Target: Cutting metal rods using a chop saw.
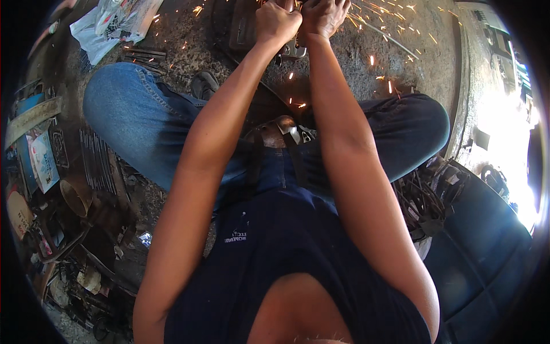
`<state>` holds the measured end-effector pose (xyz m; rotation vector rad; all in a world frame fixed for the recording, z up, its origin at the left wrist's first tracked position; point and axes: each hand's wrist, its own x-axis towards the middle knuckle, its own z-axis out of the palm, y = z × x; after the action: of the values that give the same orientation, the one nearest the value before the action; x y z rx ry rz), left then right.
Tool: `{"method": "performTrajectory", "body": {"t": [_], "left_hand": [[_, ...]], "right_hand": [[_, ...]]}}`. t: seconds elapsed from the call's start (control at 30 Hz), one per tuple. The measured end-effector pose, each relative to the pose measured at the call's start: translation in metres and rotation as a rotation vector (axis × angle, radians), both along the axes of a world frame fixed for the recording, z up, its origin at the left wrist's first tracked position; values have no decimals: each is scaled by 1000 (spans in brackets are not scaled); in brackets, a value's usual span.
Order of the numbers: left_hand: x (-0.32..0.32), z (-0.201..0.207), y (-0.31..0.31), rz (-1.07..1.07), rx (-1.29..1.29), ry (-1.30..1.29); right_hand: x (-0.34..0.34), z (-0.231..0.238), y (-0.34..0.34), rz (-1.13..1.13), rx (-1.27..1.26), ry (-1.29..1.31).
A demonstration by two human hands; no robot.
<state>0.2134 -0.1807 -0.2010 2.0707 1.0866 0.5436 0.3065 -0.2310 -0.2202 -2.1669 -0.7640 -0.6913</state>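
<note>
The person wears a dark navy sleeveless shirt point(286, 258) with fine vertical pinstripes and a small pale printed mark on the chest, left of centre. Both arms are bare from shoulder to wrist, with no gloves, watch or bands on the left hand point(277, 23) or the right hand point(323, 16). Blue denim jeans point(132, 120) cover the legs, paler and more faded on the left leg, darker on the right.

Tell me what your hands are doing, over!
Left hand and right hand both gripping a metal tool low over the ground. Sparks spraying to the right. Knees either side, nothing blocking.
</note>
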Motion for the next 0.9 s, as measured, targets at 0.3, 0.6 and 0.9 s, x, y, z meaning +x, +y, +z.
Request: {"method": "performTrajectory", "body": {"t": [0.3,0.6,0.9], "left_hand": [[3,-9,-1,-3,-56,-121],[1,18,-12,85,-184,52],[-3,14,-8,56,-222,-45]], "right_hand": [[8,-6,-3,-33,-40,-11],[9,-5,-8,-31,-19,-11],[5,-4,-5,-19,-24,-59]]}}
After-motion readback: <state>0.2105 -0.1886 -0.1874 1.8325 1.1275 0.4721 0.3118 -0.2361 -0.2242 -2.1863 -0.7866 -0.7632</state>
